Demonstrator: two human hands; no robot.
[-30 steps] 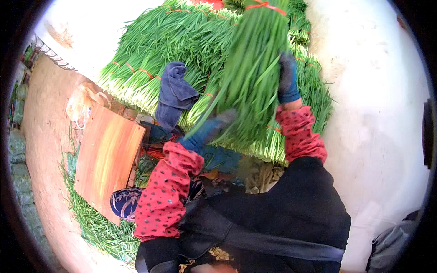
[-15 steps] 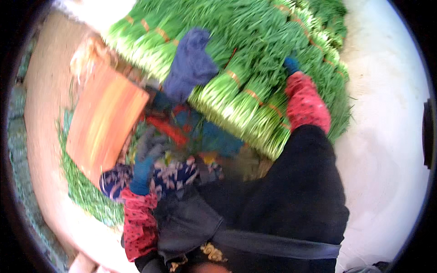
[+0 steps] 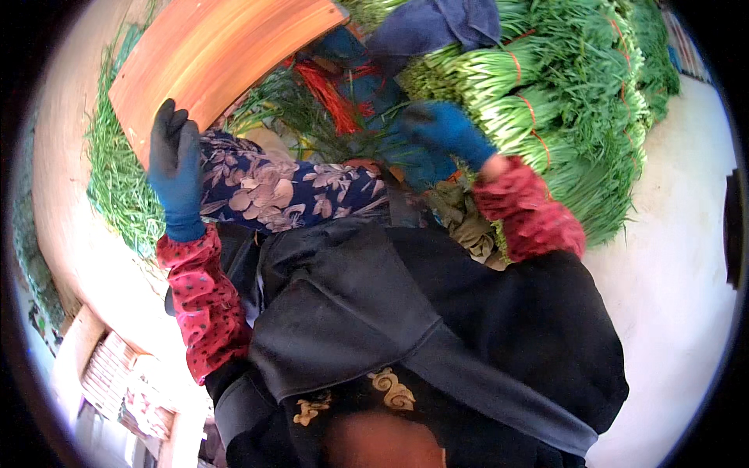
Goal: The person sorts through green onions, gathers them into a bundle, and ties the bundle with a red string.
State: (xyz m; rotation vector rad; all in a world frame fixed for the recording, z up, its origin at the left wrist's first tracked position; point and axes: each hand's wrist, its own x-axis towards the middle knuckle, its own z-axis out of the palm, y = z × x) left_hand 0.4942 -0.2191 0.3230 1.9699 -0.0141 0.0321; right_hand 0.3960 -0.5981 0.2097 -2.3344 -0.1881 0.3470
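Note:
My left hand, in a blue glove with a dark palm, is raised beside the lower edge of an orange wood-grain board. Its fingers stretch upward, and nothing shows in them. Whether it touches the board I cannot tell. My right hand, in a blue glove, is smeared by motion in front of the bundled green stalks; its fingers and anything in them are unclear. Between the hands lie red ties and loose green stalks.
A dark blue cloth lies on the bundles, which are tied with red bands. Loose green leaves cover the floor left of the board. A pale floor extends on the right. My flower-patterned leg lies under the board's near side.
My right hand has come back from the far green bundles toward my lap. My left hand has moved left and up to the board's edge. The view has shifted, so the bundles sit farther right.

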